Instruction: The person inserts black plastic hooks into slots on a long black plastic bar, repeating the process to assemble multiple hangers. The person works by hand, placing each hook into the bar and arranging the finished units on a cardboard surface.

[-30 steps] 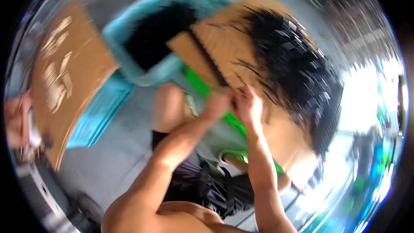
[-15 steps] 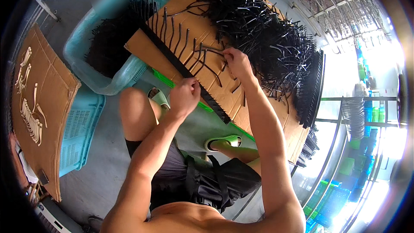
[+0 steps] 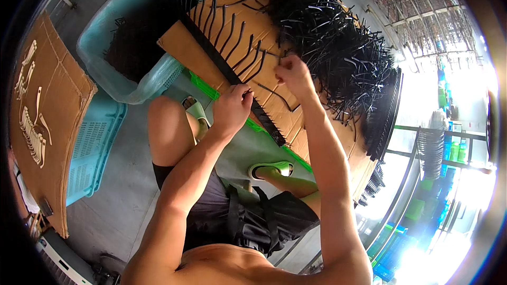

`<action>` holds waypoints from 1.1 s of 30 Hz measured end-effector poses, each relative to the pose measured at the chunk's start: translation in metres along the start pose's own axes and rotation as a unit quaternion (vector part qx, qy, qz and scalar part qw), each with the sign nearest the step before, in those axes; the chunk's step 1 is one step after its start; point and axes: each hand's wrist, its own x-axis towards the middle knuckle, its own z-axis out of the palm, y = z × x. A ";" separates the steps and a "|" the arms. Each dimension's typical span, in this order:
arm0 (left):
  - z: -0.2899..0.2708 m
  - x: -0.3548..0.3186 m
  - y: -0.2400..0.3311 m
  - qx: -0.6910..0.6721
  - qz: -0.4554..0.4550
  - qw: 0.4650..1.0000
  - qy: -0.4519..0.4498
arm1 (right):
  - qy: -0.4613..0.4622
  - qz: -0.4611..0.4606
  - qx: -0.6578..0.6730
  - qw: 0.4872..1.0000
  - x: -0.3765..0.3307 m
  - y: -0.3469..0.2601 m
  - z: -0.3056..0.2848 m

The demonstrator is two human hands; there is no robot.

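A long black toothed strip (image 3: pixel 211 55) lies slantwise along the near left edge of the cardboard-topped table. Slim, curved black prongs (image 3: pixel 232 37) stand in a row along its far part, while short teeth line its near end. My left hand (image 3: pixel 231 110) is closed on the strip, just nearer than the last prong. Above the cardboard, my right hand (image 3: pixel 296 76) has its fingers pinched together beside the heap; whatever they hold is hidden. A loose black prong (image 3: pixel 277 95) lies between my hands. The large tangled heap of black prongs (image 3: pixel 322 37) lies beyond my right hand.
Several toothed strips (image 3: pixel 384 116) stand at the table's right end. Left of the table, a plastic-lined turquoise basket (image 3: pixel 100 68) holds dark pieces. A cardboard sheet (image 3: pixel 58 121) with pale curved pieces rests on another turquoise basket (image 3: pixel 97 148). Metal racks (image 3: pixel 422 5) stand at the far right.
My left hand has shifted slightly up and right along the strip. My right hand has drawn a little right and nearer. The loose prongs between my hands lie differently.
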 end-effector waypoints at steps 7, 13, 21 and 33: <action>-0.009 0.001 -0.003 -0.029 -0.007 0.999 -0.039 | -0.081 0.154 -0.173 0.969 -0.025 0.011 0.030; -0.005 0.001 -0.005 -0.037 0.015 0.998 -0.048 | 0.060 0.011 -0.386 0.920 -0.076 0.041 0.005; -0.008 0.000 -0.008 -0.040 0.032 0.998 -0.040 | 0.057 0.000 0.299 0.953 -0.101 0.002 0.021; -0.012 0.004 -0.007 -0.023 0.069 0.996 -0.045 | 0.135 -0.036 0.102 0.985 -0.096 -0.012 0.067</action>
